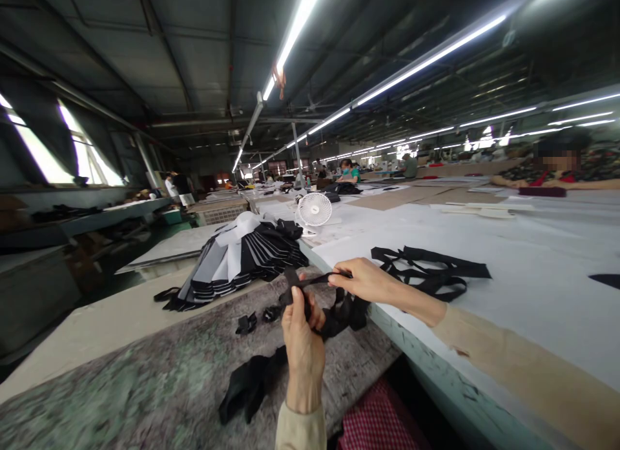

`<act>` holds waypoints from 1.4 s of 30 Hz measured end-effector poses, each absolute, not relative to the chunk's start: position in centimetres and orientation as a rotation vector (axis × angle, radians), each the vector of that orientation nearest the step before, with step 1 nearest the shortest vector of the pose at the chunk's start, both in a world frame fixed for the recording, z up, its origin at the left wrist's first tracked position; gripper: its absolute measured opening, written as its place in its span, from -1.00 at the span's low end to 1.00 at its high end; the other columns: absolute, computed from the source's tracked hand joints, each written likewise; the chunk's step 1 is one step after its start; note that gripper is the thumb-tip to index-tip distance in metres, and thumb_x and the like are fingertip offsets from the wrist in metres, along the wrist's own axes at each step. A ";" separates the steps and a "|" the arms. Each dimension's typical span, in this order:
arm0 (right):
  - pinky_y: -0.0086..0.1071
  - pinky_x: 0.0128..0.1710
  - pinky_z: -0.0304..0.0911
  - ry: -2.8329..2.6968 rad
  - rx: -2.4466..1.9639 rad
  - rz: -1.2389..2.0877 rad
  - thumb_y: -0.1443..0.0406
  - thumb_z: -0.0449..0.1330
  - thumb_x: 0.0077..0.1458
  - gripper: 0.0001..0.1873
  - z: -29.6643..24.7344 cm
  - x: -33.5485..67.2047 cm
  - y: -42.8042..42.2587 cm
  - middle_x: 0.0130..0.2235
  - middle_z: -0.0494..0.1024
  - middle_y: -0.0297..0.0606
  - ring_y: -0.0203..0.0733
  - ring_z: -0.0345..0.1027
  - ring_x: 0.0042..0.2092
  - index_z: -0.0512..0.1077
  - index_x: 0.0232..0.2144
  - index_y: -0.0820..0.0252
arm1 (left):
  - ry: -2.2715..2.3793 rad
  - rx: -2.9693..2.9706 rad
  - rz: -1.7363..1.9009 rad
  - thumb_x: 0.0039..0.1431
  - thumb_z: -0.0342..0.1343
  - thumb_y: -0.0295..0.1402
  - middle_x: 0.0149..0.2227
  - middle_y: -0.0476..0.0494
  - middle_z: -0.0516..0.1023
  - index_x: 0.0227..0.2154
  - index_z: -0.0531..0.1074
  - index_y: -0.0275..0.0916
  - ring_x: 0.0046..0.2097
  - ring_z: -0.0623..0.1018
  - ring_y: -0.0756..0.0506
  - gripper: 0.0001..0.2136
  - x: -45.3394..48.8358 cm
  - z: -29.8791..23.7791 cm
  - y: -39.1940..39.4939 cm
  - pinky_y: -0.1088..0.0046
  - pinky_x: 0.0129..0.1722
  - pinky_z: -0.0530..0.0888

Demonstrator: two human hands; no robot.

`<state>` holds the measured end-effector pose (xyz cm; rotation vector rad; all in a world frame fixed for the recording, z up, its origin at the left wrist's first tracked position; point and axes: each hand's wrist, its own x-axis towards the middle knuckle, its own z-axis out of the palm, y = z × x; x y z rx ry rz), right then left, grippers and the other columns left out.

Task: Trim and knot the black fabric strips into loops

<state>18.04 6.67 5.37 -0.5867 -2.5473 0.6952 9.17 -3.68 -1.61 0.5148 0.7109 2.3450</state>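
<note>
My left hand [304, 330] is closed around a bunched black fabric strip [292, 279], thumb upward. Stretched from it to the right is a narrow length of the same strip, pinched by the fingers of my right hand [357, 279]. More black strips [343, 316] hang or lie just behind my hands at the table edge. On the mottled board below are a crumpled black cloth piece [252, 382] and a small black scrap [247, 323]. A loose tangle of black strips [431, 269] lies on the white-covered table beyond my right forearm.
A fanned stack of black and grey fabric pieces [242, 259] stands at the back left, beside a small white fan [314, 210]. The white-covered table [523, 295] stretches right, where a person [557, 169] leans at its far side. Other people are farther back.
</note>
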 end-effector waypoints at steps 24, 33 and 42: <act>-0.40 -0.15 0.28 -2.395 0.080 0.775 0.41 0.17 0.06 -0.86 5.3 18.2 4.5 -0.09 0.43 -0.22 -0.33 0.39 -0.25 0.48 -0.52 0.25 | 0.584 0.463 2.106 -0.06 0.27 -0.34 -0.53 0.07 0.38 -0.48 0.40 -0.31 -0.69 -0.05 0.24 -0.82 9.8 -1.5 -5.2 0.66 -0.72 -0.01; -0.59 -0.75 -0.25 -2.210 -0.360 1.930 -0.04 -0.08 0.20 -0.51 5.4 18.2 4.6 -0.41 0.44 -0.28 -0.55 -0.18 -0.70 0.32 -0.10 0.20 | 0.926 0.885 2.247 0.03 0.21 -0.24 -0.70 0.14 0.15 -0.44 0.48 -0.26 -0.67 0.04 0.16 -0.83 9.1 -1.0 -6.8 0.63 -0.66 0.05; -0.61 -0.79 -0.27 -2.582 -0.736 1.692 -0.02 0.00 0.17 -0.45 7.7 19.5 5.0 -0.69 0.32 -0.32 -0.54 -0.10 -0.75 0.34 -0.57 0.35 | 1.882 2.234 2.080 0.12 0.00 -0.57 -0.26 -0.12 0.58 -0.22 0.54 -0.10 -0.23 0.56 -0.06 -0.70 7.5 -1.4 -7.6 0.48 -0.22 0.44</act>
